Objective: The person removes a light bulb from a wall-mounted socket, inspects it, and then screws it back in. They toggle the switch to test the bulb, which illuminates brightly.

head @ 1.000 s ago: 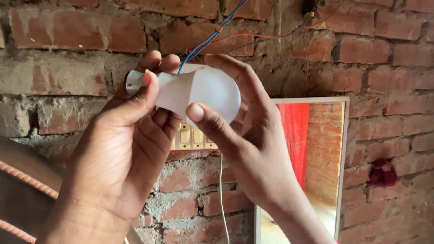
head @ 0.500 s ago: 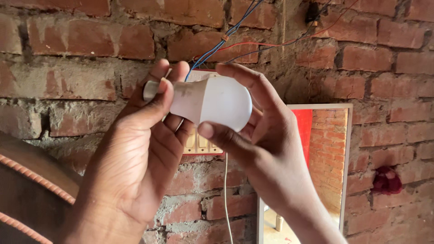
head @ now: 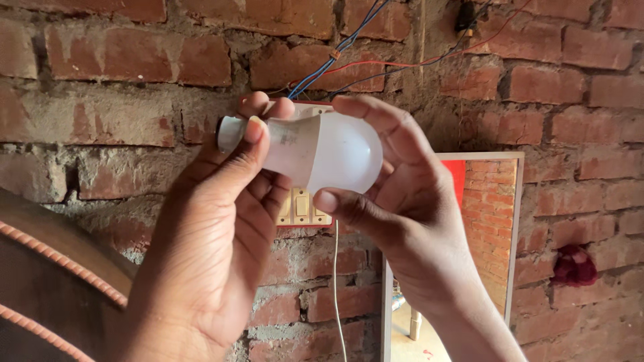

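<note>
A white light bulb (head: 322, 153) lies sideways in front of a bare brick wall, held by both hands. My left hand (head: 215, 248) grips its base and metal cap end, thumb across the neck. My right hand (head: 409, 214) cups the round frosted dome, thumb under it and fingers over the top. Behind the bulb a cream switch board (head: 302, 209) is mostly hidden.
Blue and red wires (head: 349, 50) run along the brick wall (head: 121, 80) above the bulb. A thin white cord (head: 337, 288) hangs below the switch board. A mirror (head: 469, 255) leans at the right, a curved brown object (head: 47, 281) at lower left, a red cloth (head: 573, 265) far right.
Both hands with the bulb have shifted slightly right and down in view. The grip on the bulb looks the same.
</note>
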